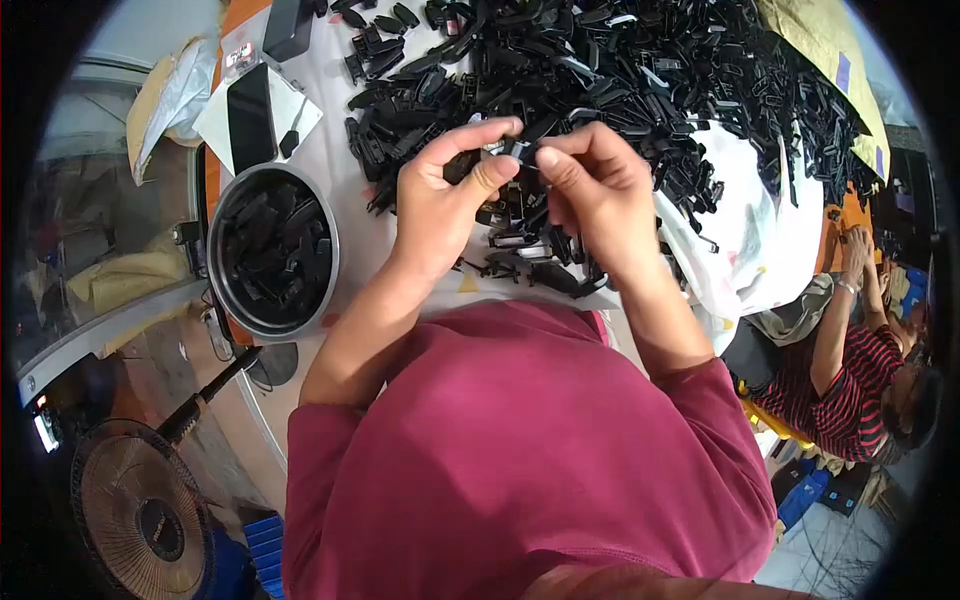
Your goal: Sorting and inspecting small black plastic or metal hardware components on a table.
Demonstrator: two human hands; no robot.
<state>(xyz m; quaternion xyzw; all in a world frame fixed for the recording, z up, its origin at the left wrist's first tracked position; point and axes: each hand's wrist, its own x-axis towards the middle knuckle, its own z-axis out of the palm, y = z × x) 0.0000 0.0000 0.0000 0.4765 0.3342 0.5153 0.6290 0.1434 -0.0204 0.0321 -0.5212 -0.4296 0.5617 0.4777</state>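
Both hands meet over a heap of small black plastic parts (560, 80) spread on a white-covered table. My left hand (445, 190) is closed, thumb and forefinger pinching a small black plastic part (517, 148). My right hand (607, 190) is closed too, its thumb and bent forefinger pressed on the right side of that part. Something pale and shiny shows beside the part at the left fingertips; its exact shape is too small to make out. More loose black parts (540, 245) lie just below the hands, near the table's front edge.
A round metal bowl (215, 250) of black parts stands left, near a dark phone-like slab (250, 120) and a black box (289, 28). White plastic sheeting (740, 260) bunches at right. A fan (145, 510) stands lower left. Another person (850, 370) sits at right.
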